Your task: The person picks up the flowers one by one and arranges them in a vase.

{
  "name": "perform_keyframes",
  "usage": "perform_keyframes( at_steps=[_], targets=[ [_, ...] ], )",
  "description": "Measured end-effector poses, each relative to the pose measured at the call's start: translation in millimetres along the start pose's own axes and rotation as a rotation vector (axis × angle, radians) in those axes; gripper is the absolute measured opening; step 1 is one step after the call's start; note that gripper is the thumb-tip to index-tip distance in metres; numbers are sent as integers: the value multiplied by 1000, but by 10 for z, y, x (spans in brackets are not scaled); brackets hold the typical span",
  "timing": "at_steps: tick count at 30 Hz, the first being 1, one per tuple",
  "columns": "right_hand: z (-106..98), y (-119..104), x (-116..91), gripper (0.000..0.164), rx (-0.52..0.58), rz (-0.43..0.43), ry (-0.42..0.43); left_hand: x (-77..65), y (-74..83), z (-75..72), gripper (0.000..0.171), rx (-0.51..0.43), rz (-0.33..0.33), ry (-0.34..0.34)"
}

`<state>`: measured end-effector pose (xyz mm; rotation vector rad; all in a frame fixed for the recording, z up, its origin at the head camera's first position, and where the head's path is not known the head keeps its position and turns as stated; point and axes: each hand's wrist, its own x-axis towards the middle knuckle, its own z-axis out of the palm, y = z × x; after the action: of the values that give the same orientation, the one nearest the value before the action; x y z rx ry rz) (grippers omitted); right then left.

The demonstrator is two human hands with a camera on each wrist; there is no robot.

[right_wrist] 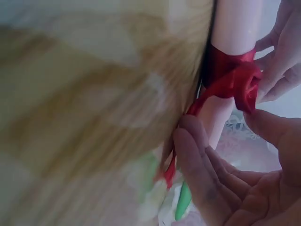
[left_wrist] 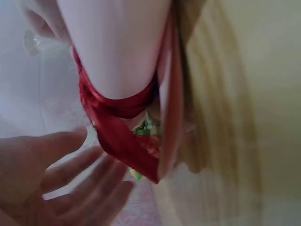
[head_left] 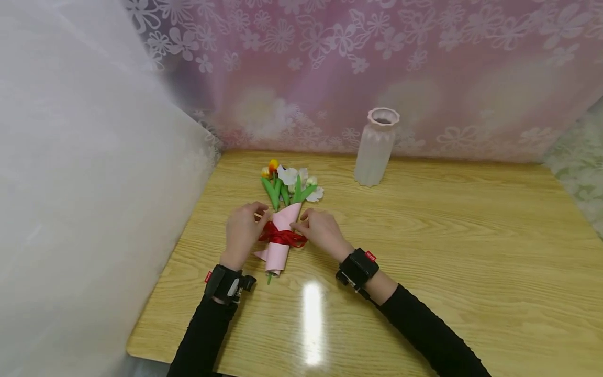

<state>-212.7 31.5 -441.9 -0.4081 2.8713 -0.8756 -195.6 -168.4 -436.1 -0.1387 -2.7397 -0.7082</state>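
Observation:
A bouquet lies on the table with white flowers (head_left: 288,176), an orange-yellow tulip (head_left: 273,165) and green leaves at its far end. Pink wrapping paper (head_left: 278,257) is rolled around the stems, and a red ribbon (head_left: 282,237) is tied round its middle in a bow. On the bouquet's left side is my left hand (head_left: 242,230), its fingers extended beside the ribbon in the left wrist view. From the right comes my right hand (head_left: 324,233); in the right wrist view its thumb is right at a ribbon loop (right_wrist: 247,84), with the fingertips spread apart from it near a ribbon tail.
A pale ribbed vase (head_left: 374,149) with a scalloped rim stands upright near the back of the wooden table (head_left: 461,230). Behind it hangs a pink floral curtain (head_left: 330,78). White sheeting (head_left: 85,157) borders the table's left side.

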Motion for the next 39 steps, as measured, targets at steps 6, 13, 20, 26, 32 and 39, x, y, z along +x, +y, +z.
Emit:
perform_keyframes(
  at_steps=[6,13,20,26,32,39],
  targets=[
    [21,-64,45,39,-3,19,-46,-39,-12,55,40,13,-46,-136],
    [39,-95,102,42,-46,8,-75,-47,-9,79,40,-61,-95,-216],
    [52,-99,130,34,-35,0,-100,-31,-16,114,33,-117,-88,-214],
    [25,-111,110,28,-22,10,-119,-21,-24,130,31,-138,-86,-225],
    [-1,-103,94,28,-30,22,-137,-29,-30,133,30,-167,-82,-241],
    [-47,-78,62,30,-46,17,-147,-35,-1,145,28,-204,-98,-278]
  ],
)
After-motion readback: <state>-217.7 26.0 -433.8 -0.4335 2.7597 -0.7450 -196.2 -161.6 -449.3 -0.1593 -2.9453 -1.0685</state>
